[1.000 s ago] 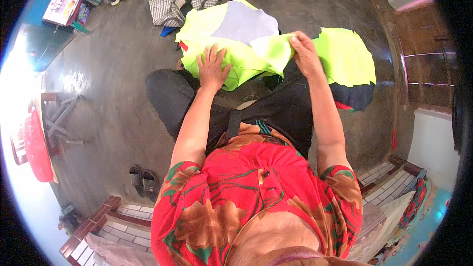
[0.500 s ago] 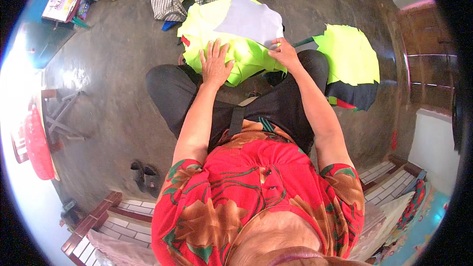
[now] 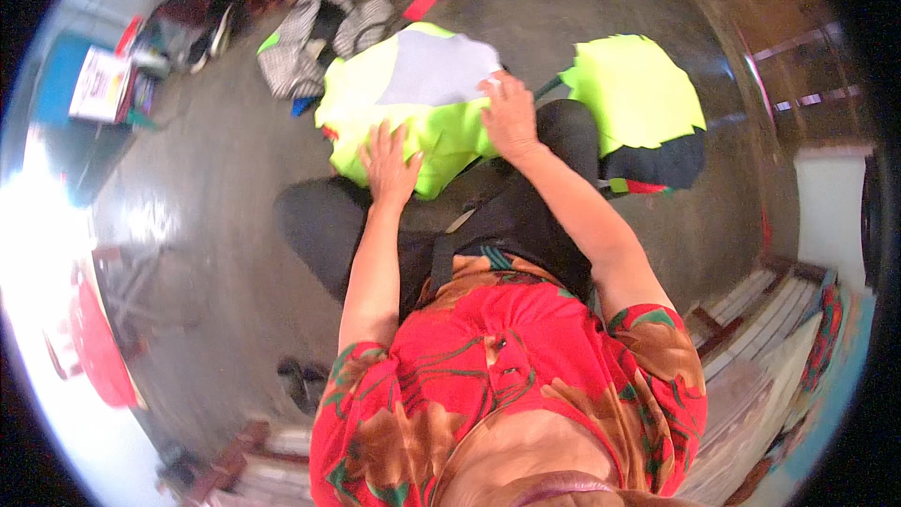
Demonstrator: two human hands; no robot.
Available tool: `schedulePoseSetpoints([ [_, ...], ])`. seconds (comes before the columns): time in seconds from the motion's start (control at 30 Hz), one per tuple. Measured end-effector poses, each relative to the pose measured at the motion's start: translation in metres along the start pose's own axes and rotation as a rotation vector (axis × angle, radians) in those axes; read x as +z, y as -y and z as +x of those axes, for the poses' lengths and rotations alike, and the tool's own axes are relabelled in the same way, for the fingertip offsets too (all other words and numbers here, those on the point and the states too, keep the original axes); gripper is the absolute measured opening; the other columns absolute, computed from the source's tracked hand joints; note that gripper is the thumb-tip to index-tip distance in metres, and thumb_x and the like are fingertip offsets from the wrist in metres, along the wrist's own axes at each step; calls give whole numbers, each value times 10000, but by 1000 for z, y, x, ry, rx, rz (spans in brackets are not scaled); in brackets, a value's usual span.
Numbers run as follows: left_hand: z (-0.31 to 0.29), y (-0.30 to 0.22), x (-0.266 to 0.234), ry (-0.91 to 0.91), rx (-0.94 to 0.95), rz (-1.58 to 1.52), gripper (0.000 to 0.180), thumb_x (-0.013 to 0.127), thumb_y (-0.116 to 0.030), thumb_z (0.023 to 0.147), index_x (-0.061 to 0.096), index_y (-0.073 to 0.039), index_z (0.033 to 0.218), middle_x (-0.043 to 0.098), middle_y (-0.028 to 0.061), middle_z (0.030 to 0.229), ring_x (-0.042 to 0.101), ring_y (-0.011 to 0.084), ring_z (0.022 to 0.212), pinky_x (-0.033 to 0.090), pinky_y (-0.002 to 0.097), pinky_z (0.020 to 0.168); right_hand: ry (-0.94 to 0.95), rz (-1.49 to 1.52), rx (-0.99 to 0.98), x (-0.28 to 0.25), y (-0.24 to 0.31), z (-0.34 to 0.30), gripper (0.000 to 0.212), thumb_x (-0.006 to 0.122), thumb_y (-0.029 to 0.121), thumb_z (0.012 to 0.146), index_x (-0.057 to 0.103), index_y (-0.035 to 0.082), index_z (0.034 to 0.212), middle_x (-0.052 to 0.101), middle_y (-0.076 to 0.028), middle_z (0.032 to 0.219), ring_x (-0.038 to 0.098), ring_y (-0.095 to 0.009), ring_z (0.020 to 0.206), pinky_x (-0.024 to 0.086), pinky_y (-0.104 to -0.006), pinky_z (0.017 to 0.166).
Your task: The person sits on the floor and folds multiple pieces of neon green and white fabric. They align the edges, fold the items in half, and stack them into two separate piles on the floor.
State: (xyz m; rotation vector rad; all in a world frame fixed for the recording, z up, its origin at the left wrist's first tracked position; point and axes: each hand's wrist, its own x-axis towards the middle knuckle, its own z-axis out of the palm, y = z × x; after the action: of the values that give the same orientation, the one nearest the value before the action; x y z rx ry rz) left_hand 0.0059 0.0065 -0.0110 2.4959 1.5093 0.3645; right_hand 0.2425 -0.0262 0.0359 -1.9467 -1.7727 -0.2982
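A pile of neon-yellow fabric pieces [image 3: 441, 155] lies before my bent legs, with a flat grey fabric piece [image 3: 432, 70] on top. My left hand [image 3: 389, 167] rests on the near left part of the yellow fabric, palm down and fingers spread. At the right edge of the grey piece is my right hand [image 3: 511, 115], its fingers curled and closed on that edge. A small white bit shows by its fingertips, too blurred to name. The underside of the pile is hidden.
Another neon-yellow fabric stack [image 3: 638, 94] with dark cloth [image 3: 662, 164] under it lies right of my knee. Checked cloth [image 3: 291, 61] and a red scrap [image 3: 419, 7] lie beyond the pile. Dark footwear [image 3: 302, 383] is at lower left, a slatted bench [image 3: 751, 310] at lower right.
The whole view has shifted. My right hand has come further over the corner of the grey piece, its fingers more bent. My left hand stays flat on the yellow fabric.
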Motion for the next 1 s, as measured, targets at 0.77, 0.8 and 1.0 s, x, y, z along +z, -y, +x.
schedulePoseSetpoints([
  [0.77,-6,-25,-10,153,307,43,782,715,-312,716,334,-175,1386,252,52,1479,193,267,1379,115,573,1083,-122,417,85,-110,-31,-3,283,664,69,748,589,92,1020,573,-102,1111,543,-278,1071,453,-372,902],
  [0.8,-6,-25,-9,146,312,37,785,716,-310,715,334,-174,1386,251,53,1480,193,266,1379,113,572,1084,-171,375,123,-122,-52,-5,284,669,64,746,591,93,1017,580,-108,1100,547,-278,1066,453,-368,903],
  [1.0,-5,-26,-8,133,319,12,788,717,-298,713,333,-173,1390,241,54,1485,185,261,1382,105,567,1088,-329,-177,462,-154,-207,-47,277,662,178,785,588,100,1040,603,-111,1053,545,-336,1008,443,-412,893],
])
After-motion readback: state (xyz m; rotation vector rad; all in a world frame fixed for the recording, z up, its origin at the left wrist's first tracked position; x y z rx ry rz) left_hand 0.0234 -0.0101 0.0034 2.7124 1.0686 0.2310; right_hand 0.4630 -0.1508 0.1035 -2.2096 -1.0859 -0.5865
